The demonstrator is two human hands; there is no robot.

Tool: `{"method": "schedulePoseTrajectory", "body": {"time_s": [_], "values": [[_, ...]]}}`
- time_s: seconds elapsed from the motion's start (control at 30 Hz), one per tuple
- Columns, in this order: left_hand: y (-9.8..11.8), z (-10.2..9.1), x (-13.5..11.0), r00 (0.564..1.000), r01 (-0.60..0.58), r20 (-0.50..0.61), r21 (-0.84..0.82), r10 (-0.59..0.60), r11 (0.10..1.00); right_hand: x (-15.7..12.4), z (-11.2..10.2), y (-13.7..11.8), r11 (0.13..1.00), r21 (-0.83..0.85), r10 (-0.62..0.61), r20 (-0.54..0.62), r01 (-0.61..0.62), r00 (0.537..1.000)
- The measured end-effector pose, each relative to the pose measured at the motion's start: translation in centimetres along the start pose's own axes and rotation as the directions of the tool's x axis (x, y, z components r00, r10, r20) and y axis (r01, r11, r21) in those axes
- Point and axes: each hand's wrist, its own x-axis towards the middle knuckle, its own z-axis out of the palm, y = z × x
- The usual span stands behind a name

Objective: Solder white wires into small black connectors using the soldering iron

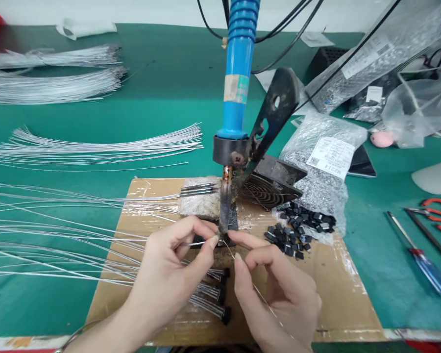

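My left hand [169, 274] pinches a thin silver wire [196, 243] and holds its end at the tip of the soldering iron [225, 206]. My right hand [279, 289] pinches a fine strand of solder wire [259, 294] and feeds it to the same spot. The iron has a blue handle [238, 73] and stands upright in a black stand [268, 122]. Below my hands lie several finished wires with black parts [220, 294] on their ends. All of this is on a taped cardboard sheet [338, 304].
Bundles of silver wires [95, 147] spread over the green mat on the left. A pile of small black parts [297, 230] spills from a plastic bag [323, 166] on the right. A blue-handled screwdriver [422, 264] and red pliers [437, 211] lie far right.
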Motion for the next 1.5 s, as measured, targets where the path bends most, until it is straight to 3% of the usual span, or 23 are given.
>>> {"method": "schedulePoseTrajectory", "body": {"time_s": [0.7, 1.07, 1.5], "values": [[-0.05, 0.18, -0.03, 1.000, -0.008, 0.001, -0.003, 0.008, 1.000, 0.00, 0.05, -0.10, 1.000, -0.014, -0.011, -0.014, 0.010, 1.000], [-0.01, 0.21, 0.08, 0.998, -0.058, -0.015, -0.039, 0.057, 0.998, 0.07, -0.01, 0.12, 0.997, -0.008, -0.071, -0.001, 0.071, 0.997], [-0.38, 0.25, 0.05, 0.995, -0.095, -0.010, -0.008, 0.095, 0.995, -0.01, -0.15, 0.17, 0.995, -0.080, -0.057, 0.006, 0.057, 0.998]]}}
